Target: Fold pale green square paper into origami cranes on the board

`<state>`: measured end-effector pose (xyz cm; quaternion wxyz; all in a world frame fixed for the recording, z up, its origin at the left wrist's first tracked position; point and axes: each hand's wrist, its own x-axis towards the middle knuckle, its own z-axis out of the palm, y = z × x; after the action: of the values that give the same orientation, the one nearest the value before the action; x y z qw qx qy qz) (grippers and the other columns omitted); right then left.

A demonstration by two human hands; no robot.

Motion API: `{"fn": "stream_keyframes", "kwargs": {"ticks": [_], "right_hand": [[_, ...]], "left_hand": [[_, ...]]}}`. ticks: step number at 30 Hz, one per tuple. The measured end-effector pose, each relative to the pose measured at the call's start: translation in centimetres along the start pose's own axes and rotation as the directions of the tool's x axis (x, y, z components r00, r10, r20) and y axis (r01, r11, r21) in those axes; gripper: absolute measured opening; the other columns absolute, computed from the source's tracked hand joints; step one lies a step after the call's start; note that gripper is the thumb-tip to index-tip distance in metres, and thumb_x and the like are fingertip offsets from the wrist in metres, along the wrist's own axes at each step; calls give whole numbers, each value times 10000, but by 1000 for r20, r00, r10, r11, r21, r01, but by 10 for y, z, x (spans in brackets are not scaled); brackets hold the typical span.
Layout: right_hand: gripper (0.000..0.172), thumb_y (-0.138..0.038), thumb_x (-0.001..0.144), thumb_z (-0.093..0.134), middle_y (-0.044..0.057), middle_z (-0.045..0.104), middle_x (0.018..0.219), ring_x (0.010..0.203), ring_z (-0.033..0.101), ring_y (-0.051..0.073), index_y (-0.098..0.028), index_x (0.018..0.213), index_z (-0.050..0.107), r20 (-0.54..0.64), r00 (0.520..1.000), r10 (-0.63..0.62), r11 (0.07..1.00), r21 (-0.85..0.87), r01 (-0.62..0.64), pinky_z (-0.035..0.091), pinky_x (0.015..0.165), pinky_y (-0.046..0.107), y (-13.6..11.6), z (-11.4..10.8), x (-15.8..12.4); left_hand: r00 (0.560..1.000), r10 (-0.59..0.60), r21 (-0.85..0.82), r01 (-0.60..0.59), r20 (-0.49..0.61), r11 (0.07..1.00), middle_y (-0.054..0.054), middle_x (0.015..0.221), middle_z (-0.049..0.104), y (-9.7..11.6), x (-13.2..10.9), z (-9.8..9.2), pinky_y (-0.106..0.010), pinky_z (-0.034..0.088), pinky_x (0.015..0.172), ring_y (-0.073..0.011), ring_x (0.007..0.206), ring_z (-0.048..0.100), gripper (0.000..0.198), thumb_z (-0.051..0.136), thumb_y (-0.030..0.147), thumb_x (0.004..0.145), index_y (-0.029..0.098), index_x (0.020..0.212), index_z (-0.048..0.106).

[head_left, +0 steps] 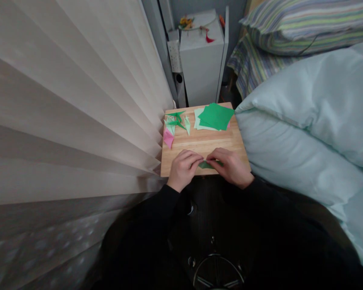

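Note:
A folded piece of green origami paper (205, 165) lies at the near edge of a small wooden table (196, 141). My left hand (186, 166) pinches its upper left part, and my right hand (226, 163) pinches it from the right, fingertips almost meeting. The fingers cover much of the paper, so its exact shape is hidden. Farther back on the table is a stack of green paper sheets (217, 117), dark green over pale green. Several folded green paper pieces (176, 117) sit at the back left, with a pink folded paper (168, 138) beside them.
A pleated curtain (109, 100) hangs along the table's left side. Close on the right is a bed with a pale blue quilt (290, 137) and a striped pillow (308, 28). Behind the table stands a white cabinet (201, 68) with small ornaments on top.

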<state>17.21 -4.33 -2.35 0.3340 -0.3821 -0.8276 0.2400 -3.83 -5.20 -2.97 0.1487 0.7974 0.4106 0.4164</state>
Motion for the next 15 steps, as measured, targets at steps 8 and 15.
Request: {"fn": "stream_keyframes", "kwargs": {"ticks": [8,15], "right_hand": [[92,-219,1017,571,76,699,885,827,661,229,-198,952,632,-58,998,24,998,-54,-27,503,756,346,-8,2,-2],[73,-193,1030,535,61,678,896,836,652,214,-204,987,592,-92,996,17,1000,8,-16,493,752,325,-11,5,-3]], "left_hand": [[1000,5,-60,-7,-29,998,-58,868,723,8,4,-1,-309,540,730,-175,824,666,119,624,174,989,179,926,725],[995,-86,-73,83,-43,994,-51,879,722,15,5,-2,-321,531,759,-185,845,674,98,619,171,981,186,920,694]]}}
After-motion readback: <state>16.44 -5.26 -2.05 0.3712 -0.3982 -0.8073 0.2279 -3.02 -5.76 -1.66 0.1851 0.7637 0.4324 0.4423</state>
